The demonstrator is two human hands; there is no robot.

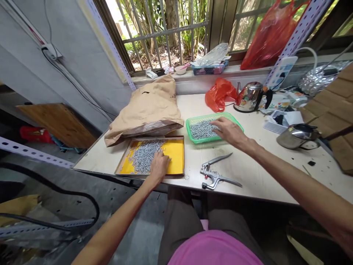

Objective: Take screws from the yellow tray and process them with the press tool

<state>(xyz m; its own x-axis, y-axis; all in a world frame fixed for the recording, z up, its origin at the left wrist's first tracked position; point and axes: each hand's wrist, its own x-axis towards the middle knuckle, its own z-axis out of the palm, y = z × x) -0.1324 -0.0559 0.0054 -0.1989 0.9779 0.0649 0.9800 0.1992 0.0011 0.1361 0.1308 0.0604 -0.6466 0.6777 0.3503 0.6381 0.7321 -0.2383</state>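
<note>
My left hand (pixel 160 165) is over the shallow tray (pixel 183 156) with a yellow lining, its fingers bent and drawn together at the edge of a heap of small silvery metal pieces (pixel 142 156). Whatever the fingertips hold is too small to make out. My right hand (pixel 228 130) reaches over the green plastic basket (pixel 189 129), fingers slightly apart above more of these metal pieces (pixel 202 129). I see nothing between those fingers. Hand pliers (pixel 212 173) with a spring and a C-shaped jaw lie on the table, between the hands and nearer my body.
Behind the tray sits a large brown paper sack (pixel 151 105). A red plastic bag (pixel 220 94), a steel kettle (pixel 249 97) and a second metal pot (pixel 298 136) stand toward the right. Cardboard (pixel 331 114) borders the table (pixel 259 173) at far right.
</note>
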